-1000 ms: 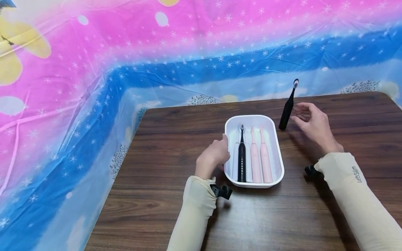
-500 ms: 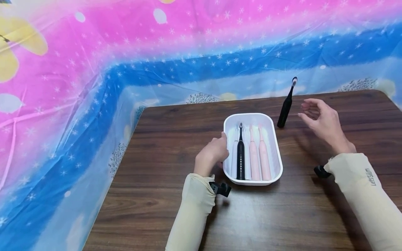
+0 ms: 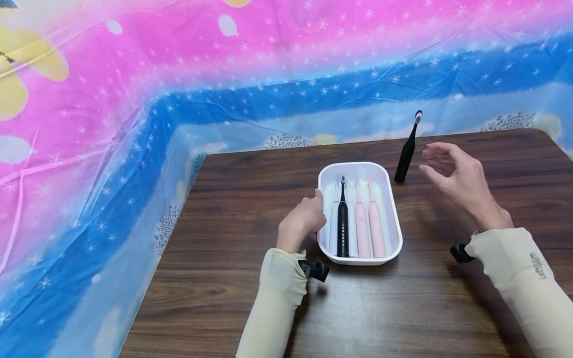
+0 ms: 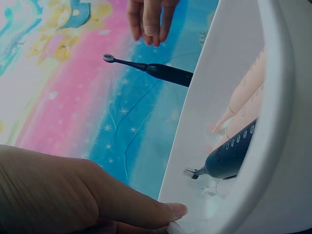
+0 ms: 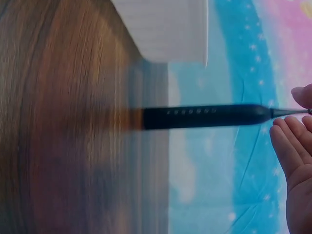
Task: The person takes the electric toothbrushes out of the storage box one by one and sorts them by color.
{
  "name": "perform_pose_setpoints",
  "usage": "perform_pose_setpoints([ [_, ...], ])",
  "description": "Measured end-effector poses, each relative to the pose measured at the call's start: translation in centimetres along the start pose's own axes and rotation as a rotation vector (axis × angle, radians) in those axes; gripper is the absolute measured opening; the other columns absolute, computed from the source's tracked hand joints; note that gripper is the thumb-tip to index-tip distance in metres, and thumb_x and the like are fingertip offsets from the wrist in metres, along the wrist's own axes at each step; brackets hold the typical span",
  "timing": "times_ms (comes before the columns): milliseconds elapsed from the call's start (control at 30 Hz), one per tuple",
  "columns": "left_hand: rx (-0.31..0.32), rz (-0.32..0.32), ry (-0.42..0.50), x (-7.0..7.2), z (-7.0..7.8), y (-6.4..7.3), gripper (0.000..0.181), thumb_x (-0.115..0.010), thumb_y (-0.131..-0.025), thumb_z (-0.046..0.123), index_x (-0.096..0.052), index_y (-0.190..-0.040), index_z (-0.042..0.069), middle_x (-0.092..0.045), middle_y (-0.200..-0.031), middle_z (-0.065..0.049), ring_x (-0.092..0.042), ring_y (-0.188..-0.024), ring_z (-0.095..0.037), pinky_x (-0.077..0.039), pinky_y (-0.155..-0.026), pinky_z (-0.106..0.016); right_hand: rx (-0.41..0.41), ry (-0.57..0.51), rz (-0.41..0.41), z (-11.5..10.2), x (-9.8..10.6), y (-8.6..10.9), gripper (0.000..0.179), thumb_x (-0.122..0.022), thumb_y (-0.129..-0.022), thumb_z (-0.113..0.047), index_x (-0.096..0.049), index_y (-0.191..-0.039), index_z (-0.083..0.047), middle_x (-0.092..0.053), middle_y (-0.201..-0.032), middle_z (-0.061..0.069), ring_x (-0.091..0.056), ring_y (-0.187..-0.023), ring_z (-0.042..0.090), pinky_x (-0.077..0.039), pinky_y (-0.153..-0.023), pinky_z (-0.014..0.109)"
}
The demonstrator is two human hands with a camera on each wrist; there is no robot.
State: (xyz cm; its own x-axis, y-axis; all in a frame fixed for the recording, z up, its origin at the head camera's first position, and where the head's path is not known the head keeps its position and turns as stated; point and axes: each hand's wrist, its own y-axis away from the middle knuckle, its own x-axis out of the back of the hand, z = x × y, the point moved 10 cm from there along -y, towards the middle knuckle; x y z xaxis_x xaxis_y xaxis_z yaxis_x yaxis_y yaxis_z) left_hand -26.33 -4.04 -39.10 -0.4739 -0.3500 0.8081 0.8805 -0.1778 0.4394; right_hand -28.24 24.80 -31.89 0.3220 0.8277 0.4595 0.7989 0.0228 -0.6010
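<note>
My left hand (image 3: 302, 221) holds the left rim of a white plastic tray (image 3: 396, 219); in the left wrist view its thumb lies over the edge. Inside the tray are a black electric toothbrush (image 3: 342, 226), two pink electric toothbrushes (image 3: 361, 223) and pale white ones partly hidden beside the black one, heads pointing away. A second black electric toothbrush (image 3: 406, 154) stands upright on its base behind the tray's right corner. To its right is my right hand (image 3: 465, 181), fingers spread and slightly bent, apart from the toothbrush and holding nothing.
The dark wood-grain table (image 3: 215, 258) carries the tray near its middle. Behind it hangs a pink and blue patterned cloth (image 3: 250, 109). Black wrist cameras (image 3: 315, 271) are strapped over both cream sleeves. The standing toothbrush is close to the table's back edge.
My right hand has drawn away to the right from the standing toothbrush, its fingers opening a wider gap, then come slightly back. The left hand and tray have stayed put.
</note>
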Motion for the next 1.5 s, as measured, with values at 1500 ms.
perform_pose_setpoints([
  [1500,0.006,-0.013,0.021,0.0,0.1,0.0,0.07,-0.045,-0.098,0.007,-0.005,-0.155,0.009,-0.06,-0.109,-0.019,-0.061,-0.056,-0.019,-0.049,-0.048,-0.027,0.06,-0.041,-0.323,-5.3,-8.4,1.9,0.043,-0.073,-0.082,-0.003,-0.058,-0.122,-0.001,-0.065,-0.108,0.013,-0.066,-0.098,0.028,-0.053,-0.084,0.034],
])
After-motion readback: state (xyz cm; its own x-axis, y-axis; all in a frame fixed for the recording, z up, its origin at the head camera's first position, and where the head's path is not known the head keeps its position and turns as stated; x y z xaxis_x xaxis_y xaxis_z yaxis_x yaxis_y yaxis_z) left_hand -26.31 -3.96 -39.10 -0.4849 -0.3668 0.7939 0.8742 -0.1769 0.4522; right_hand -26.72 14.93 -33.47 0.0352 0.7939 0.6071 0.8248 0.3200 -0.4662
